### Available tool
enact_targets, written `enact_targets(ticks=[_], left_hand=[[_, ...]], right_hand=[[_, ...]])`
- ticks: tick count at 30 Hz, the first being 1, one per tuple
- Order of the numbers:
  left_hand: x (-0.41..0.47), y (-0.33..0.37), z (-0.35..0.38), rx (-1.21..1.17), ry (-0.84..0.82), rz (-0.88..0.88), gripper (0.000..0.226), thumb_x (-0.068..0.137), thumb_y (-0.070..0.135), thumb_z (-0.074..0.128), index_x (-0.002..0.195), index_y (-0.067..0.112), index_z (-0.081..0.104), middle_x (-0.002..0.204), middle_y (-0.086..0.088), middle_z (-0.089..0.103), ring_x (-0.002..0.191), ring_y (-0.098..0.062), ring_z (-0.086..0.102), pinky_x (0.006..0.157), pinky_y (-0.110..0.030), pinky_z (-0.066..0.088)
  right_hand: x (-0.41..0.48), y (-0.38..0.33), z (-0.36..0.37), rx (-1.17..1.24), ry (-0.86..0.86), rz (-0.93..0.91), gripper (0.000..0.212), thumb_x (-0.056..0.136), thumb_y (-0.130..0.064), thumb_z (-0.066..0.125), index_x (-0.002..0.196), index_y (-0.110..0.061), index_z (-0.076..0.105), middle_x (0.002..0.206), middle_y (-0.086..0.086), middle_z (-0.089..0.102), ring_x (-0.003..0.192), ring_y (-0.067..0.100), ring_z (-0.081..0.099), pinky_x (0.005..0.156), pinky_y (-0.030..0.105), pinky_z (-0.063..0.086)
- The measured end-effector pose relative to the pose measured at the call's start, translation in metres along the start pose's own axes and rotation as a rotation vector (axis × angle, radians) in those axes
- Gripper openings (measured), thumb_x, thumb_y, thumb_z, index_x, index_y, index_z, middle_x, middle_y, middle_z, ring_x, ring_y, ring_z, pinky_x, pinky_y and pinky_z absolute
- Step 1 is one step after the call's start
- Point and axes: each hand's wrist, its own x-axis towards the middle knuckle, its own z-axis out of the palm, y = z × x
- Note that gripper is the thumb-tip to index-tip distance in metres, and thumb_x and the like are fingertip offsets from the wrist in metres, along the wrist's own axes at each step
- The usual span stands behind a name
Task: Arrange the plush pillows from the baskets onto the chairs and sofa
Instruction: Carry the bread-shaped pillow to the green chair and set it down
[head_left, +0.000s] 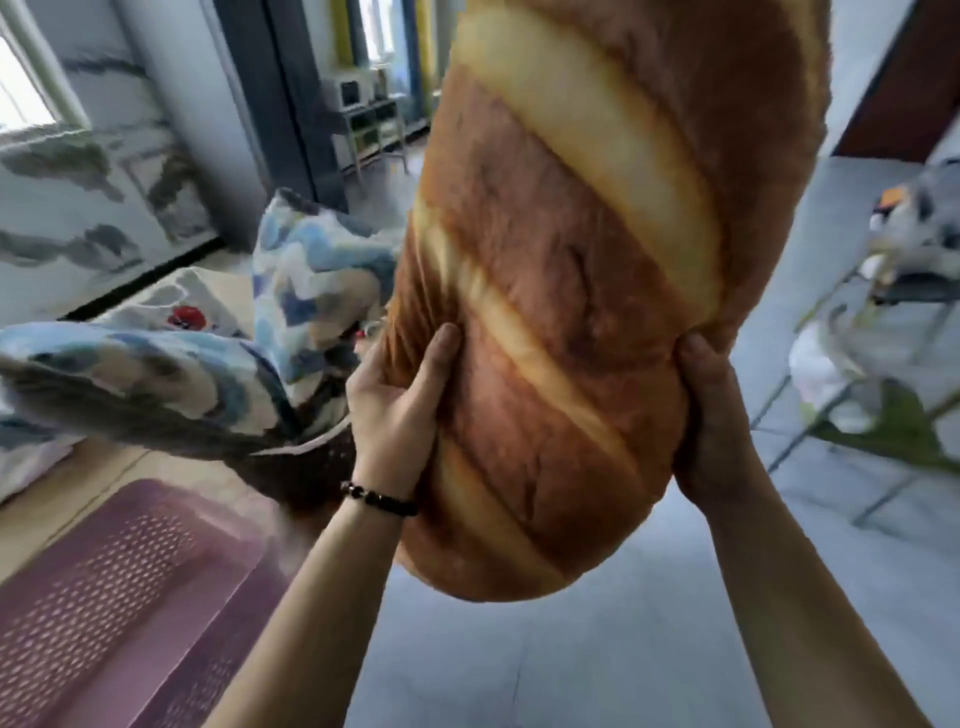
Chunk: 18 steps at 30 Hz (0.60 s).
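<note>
A long plush pillow shaped like a bread loaf (576, 249), brown with pale diagonal stripes, fills the middle of the view and stands almost upright in the air. My left hand (400, 405) grips its lower left side. My right hand (711, 421) holds its lower right side. Both hands press into the plush. To the left, blue, white and tan patterned pillows (218, 364) stick out of a dark basket (306, 467). The pillow's top runs out of view.
A pink perforated basket (130, 597) lies at the lower left. A metal-framed chair (883, 364) with a grey plush toy (919, 228) stands at the right. A small shelf unit (369, 124) is far back. Grey floor spreads below.
</note>
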Motion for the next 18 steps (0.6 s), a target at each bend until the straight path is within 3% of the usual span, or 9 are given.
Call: enact_targets(ticks=[5,8,11,15,18], left_hand=[[-0.055,-0.006,0.148,-0.134,-0.197,-0.142,0.029,0.087,0.035,0.074,0.108,0.015,0.076,0.100,0.015,0.078,0.099,0.001,0.070,0.087,-0.018,0.053],[-0.098,-0.011,0.235,-0.163,-0.329,-0.215,0.033,0.087,0.037,0.074,0.109,0.013,0.077,0.105,0.004,0.079,0.105,-0.010,0.072,0.090,-0.027,0.057],[-0.142,-0.015,0.330,-0.173,-0.436,-0.286,0.030,0.083,0.042,0.072,0.103,0.020,0.078,0.102,0.005,0.080,0.104,-0.008,0.072,0.088,-0.027,0.058],[-0.197,-0.022,0.449,-0.247,-0.539,-0.397,0.036,0.085,0.042,0.071,0.109,0.015,0.078,0.110,0.002,0.078,0.109,-0.008,0.071,0.087,-0.025,0.056],[-0.229,-0.020,0.524,-0.258,-0.564,-0.482,0.031,0.090,0.038,0.071,0.109,0.015,0.078,0.110,0.003,0.078,0.109,-0.009,0.071,0.088,-0.026,0.055]], right_hand=[[-0.054,-0.022,-0.141,-0.024,0.331,-0.094,0.090,0.076,-0.077,0.070,0.147,-0.024,0.050,0.149,0.004,0.056,0.140,0.025,0.052,0.118,0.054,0.036],[-0.089,-0.027,-0.225,-0.051,0.458,-0.095,0.098,0.076,-0.078,0.068,0.149,-0.018,0.045,0.148,0.001,0.057,0.139,0.021,0.053,0.116,0.049,0.041],[-0.119,-0.038,-0.313,-0.092,0.565,-0.072,0.099,0.069,-0.079,0.073,0.146,-0.022,0.046,0.141,-0.007,0.063,0.135,0.014,0.056,0.114,0.041,0.046],[-0.144,-0.054,-0.427,-0.219,0.655,-0.048,0.110,0.066,-0.079,0.076,0.153,-0.023,0.039,0.148,-0.006,0.056,0.138,0.015,0.053,0.115,0.048,0.042],[-0.152,-0.068,-0.496,-0.263,0.693,0.003,0.115,0.064,-0.079,0.076,0.157,-0.029,0.031,0.151,-0.013,0.052,0.139,0.010,0.051,0.113,0.041,0.045]])
